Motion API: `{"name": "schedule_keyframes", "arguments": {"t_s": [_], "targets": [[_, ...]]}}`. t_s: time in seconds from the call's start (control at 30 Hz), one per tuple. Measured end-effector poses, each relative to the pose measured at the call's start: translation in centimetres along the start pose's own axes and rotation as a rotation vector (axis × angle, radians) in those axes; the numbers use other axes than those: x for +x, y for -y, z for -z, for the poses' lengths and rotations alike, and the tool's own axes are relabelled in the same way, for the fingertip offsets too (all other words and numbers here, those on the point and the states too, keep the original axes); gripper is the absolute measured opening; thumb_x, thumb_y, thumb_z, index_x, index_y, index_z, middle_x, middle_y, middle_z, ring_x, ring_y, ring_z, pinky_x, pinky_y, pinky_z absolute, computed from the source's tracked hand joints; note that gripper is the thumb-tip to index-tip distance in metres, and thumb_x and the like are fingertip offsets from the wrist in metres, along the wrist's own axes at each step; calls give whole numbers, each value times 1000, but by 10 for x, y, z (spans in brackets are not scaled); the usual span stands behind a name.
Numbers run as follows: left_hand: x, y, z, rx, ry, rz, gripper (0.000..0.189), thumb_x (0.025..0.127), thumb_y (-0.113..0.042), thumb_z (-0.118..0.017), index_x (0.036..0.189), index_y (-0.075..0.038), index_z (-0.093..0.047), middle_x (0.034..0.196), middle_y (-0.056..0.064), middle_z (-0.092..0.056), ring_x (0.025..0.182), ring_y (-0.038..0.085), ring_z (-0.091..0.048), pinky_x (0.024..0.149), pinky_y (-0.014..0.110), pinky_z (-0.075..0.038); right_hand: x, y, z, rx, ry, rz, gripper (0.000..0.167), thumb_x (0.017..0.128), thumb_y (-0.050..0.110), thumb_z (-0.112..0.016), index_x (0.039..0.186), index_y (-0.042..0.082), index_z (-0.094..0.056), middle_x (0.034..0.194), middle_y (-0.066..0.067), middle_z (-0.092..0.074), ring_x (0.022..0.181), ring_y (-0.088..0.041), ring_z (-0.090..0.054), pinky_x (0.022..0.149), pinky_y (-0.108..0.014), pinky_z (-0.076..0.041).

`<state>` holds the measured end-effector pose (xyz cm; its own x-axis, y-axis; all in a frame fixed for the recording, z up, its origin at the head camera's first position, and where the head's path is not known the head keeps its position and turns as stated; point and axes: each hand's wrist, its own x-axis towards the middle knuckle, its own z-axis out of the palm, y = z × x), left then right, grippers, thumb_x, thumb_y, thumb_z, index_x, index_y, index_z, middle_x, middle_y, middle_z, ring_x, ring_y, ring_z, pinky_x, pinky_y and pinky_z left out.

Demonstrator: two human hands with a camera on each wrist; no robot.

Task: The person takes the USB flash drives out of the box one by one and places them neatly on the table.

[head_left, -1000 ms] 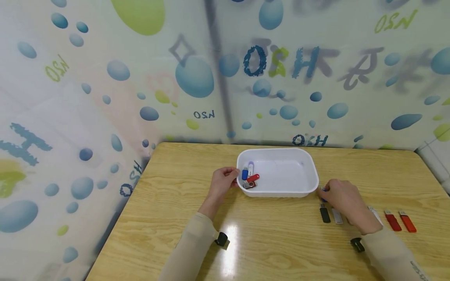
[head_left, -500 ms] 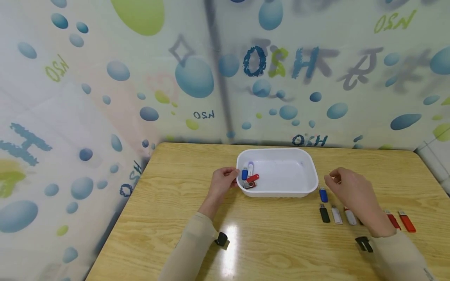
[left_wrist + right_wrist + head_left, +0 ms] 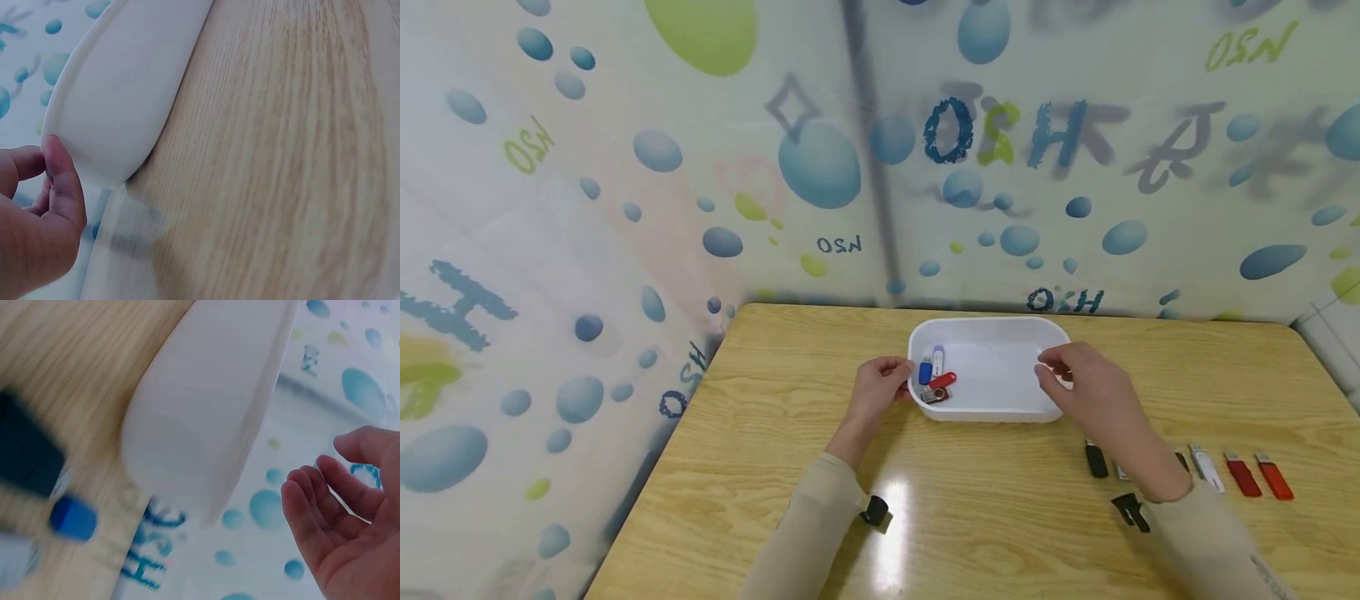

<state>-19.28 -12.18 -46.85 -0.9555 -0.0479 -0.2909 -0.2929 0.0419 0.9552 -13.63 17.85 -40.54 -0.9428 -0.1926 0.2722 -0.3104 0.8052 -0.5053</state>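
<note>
My left hand (image 3: 877, 385) pinches the left rim of a white plastic tub (image 3: 992, 411) between thumb and fingers; the left wrist view shows the thumb and index finger at the tub's edge. Over the tub's right end is my right hand (image 3: 1093, 392), its fingers loosely bent and nothing between them in the right wrist view. Inside the tub's left end lie a blue USB stick (image 3: 925, 371), a white and purple one (image 3: 937, 362), a red one (image 3: 943, 380) and a silver swivel one (image 3: 936, 395). Another blue USB stick (image 3: 74, 517) lies on the table.
On the wooden table (image 3: 775, 400) right of the tub, several USB sticks lie in a row, among them a black one (image 3: 1096, 459), a white one (image 3: 1207, 468), a dark red one (image 3: 1243, 475) and an orange-red one (image 3: 1275, 477). My right forearm partly hides the row. A patterned wall stands behind.
My right hand was at the table's blue USB stick, drew back from it to the right, then moved left over the tub's right end. My left hand stays at the rim.
</note>
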Motion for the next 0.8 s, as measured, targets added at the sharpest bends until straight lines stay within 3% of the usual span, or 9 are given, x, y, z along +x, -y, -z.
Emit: {"name": "schedule_keyframes", "arguments": {"t_s": [0.33,0.57,0.8], "targets": [[-1,0,-1,-5,5,-19,25,103,-12,-65,119,7,-67,98,16,-69,77,15,-63,66,23,-58,27,33,-30,-11,121,69,19,99,17,-71,112,3,-72,106,-10,-67,95,-27,-64,83,-47,-58],[-1,0,-1,-6,8,-26,26,103,-13,-65,120,7,-66,99,17,-70,75,14,-63,65,21,-57,45,46,-51,50,302,28,20,99,18,-71,114,5,-73,106,-6,-70,97,-24,-66,89,-44,-59],[-1,-1,0,-5,11,-23,28,103,-12,-65,122,9,-66,102,20,-69,74,14,-62,66,24,-59,59,58,-72,17,397,9,16,99,16,-70,109,6,-75,97,-2,-71,87,-18,-63,85,-40,-57]]}}
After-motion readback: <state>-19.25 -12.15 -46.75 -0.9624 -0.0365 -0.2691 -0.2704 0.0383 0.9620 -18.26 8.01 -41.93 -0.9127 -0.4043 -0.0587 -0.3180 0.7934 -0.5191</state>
